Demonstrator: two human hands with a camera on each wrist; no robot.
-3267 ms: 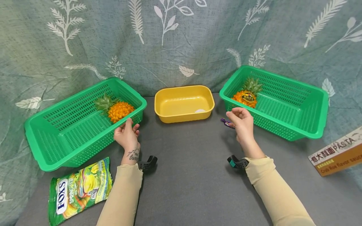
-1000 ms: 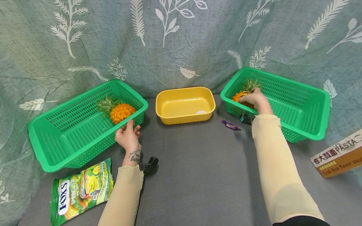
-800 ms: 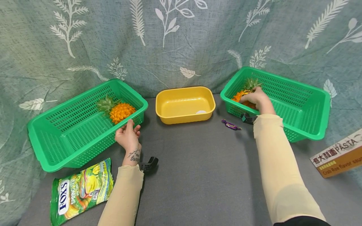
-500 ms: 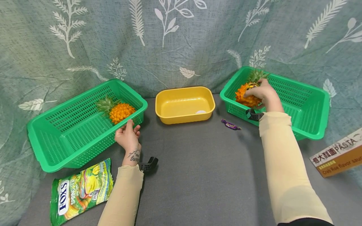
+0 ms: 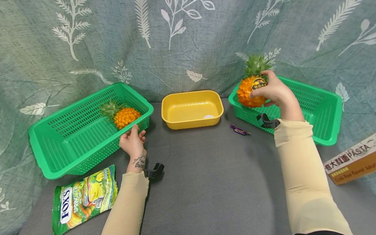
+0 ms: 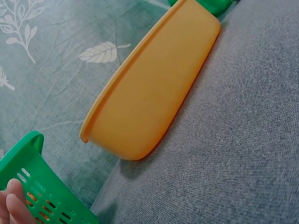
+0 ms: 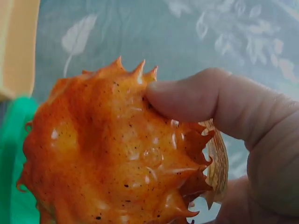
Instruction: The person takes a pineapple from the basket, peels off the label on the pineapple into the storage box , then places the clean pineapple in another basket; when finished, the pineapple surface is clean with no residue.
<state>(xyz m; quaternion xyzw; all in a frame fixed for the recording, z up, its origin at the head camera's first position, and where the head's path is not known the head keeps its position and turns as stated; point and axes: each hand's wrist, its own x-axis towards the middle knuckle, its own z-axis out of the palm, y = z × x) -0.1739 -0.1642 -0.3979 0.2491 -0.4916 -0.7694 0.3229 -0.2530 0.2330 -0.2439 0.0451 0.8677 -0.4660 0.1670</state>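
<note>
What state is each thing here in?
Right pineapple: leaves up, gripped by right hand
Left pineapple: lying on its side
Left green basket: upright, open
Right green basket: upright, open
Yellow tub: upright, open
Purple candy: wrapped
Fox's candy bag: face up, seal unclear
Pasta box: closure not visible

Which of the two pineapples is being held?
The pineapple with the dark label, gripped by the right hand; the other pineapple lies inside the left green basket.
</note>
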